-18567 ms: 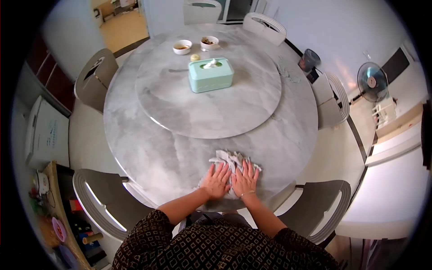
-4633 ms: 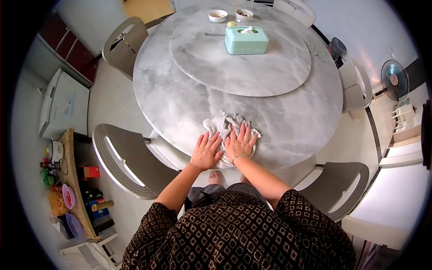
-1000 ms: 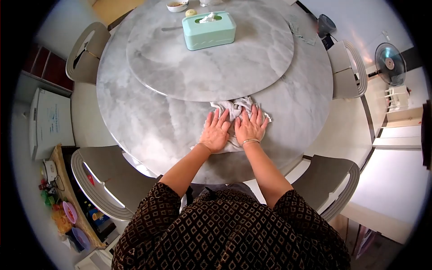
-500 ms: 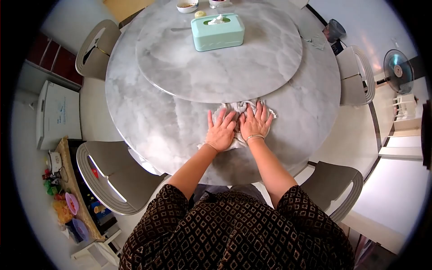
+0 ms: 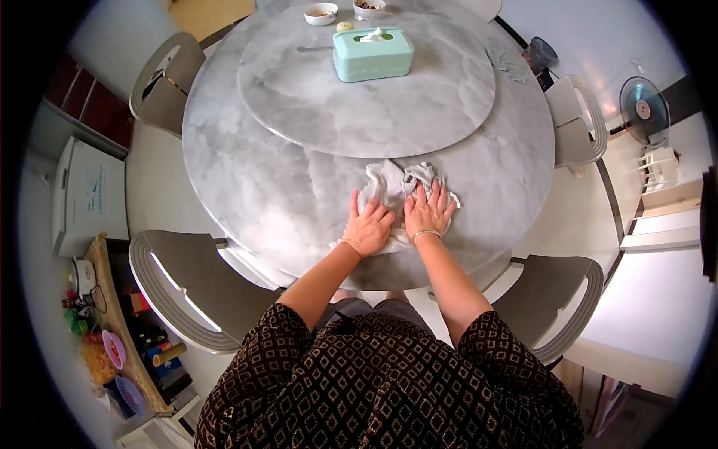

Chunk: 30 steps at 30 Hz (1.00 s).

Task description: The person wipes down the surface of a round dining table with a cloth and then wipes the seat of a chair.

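A crumpled whitish cloth (image 5: 385, 179) lies on the grey marbled table near its front edge, its far end bunched into folds. My left hand (image 5: 369, 228) rests palm down on the cloth's left part, fingers slightly bent and the little finger apart. To its right, my right hand (image 5: 428, 213) presses on the cloth with fingers spread. Neither palm is visible, and the hands cover the cloth's near middle.
A round turntable (image 5: 359, 127) on the table carries a mint-green tissue box (image 5: 374, 56). Two bowls, a white one (image 5: 321, 13) and a patterned one (image 5: 369, 8), stand at the far side. Chairs surround the table, including a near-left chair (image 5: 202, 284) and a near-right chair (image 5: 550, 299).
My hands have come slightly closer to me relative to the turntable. More of the cloth's far end shows beyond my fingers, and the left fingers are more bent. The camera view has shifted.
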Each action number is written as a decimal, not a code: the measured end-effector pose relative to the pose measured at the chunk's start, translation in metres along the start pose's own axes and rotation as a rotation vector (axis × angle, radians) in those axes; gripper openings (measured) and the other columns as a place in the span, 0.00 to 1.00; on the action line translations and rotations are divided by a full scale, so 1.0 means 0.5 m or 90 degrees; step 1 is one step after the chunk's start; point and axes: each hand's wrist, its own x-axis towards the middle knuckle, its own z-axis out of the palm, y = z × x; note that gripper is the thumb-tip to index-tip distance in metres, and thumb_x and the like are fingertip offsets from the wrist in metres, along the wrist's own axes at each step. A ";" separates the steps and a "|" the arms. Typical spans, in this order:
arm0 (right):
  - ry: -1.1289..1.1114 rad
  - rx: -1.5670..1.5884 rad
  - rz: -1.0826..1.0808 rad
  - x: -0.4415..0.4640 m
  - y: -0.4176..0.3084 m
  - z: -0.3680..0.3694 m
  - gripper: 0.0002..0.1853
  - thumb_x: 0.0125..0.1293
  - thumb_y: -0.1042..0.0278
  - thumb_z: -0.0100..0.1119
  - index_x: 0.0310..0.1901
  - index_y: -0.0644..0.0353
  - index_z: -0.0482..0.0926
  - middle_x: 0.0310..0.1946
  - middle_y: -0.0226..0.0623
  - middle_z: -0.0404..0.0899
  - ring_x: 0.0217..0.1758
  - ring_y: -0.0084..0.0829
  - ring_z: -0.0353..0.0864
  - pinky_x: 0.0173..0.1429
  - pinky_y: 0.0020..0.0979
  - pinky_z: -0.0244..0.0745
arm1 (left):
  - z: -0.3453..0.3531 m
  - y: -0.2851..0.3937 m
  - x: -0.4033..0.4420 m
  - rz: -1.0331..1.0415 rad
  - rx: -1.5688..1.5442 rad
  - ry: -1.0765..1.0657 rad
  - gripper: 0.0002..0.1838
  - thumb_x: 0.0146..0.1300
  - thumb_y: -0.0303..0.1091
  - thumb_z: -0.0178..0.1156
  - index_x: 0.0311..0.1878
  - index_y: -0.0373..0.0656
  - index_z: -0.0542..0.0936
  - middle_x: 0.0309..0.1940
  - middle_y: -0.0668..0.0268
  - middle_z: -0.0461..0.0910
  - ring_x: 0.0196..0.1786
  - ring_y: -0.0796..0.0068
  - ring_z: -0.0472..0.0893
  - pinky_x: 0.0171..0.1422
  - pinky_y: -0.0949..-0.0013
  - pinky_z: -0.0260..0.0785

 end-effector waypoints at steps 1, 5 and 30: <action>0.005 0.000 0.003 -0.006 -0.003 -0.002 0.24 0.66 0.48 0.40 0.62 0.43 0.66 0.69 0.35 0.53 0.73 0.38 0.45 0.72 0.53 0.32 | -0.003 -0.002 -0.004 0.005 -0.001 0.004 0.14 0.50 0.36 0.58 0.43 0.51 0.76 0.41 0.72 0.72 0.59 0.67 0.66 0.68 0.32 0.34; 0.003 0.001 0.019 -0.020 -0.010 0.003 0.24 0.65 0.48 0.41 0.62 0.43 0.66 0.69 0.36 0.53 0.73 0.38 0.45 0.71 0.54 0.32 | -0.008 -0.008 -0.012 0.024 -0.002 0.003 0.15 0.50 0.37 0.58 0.43 0.51 0.76 0.41 0.72 0.72 0.59 0.67 0.66 0.68 0.31 0.33; -0.028 0.000 -0.071 0.088 0.005 0.017 0.25 0.65 0.51 0.42 0.65 0.40 0.62 0.70 0.34 0.48 0.74 0.37 0.40 0.72 0.53 0.27 | 0.047 -0.014 0.115 -0.042 -0.109 -0.030 0.10 0.52 0.33 0.54 0.38 0.44 0.74 0.31 0.65 0.74 0.41 0.64 0.75 0.68 0.35 0.43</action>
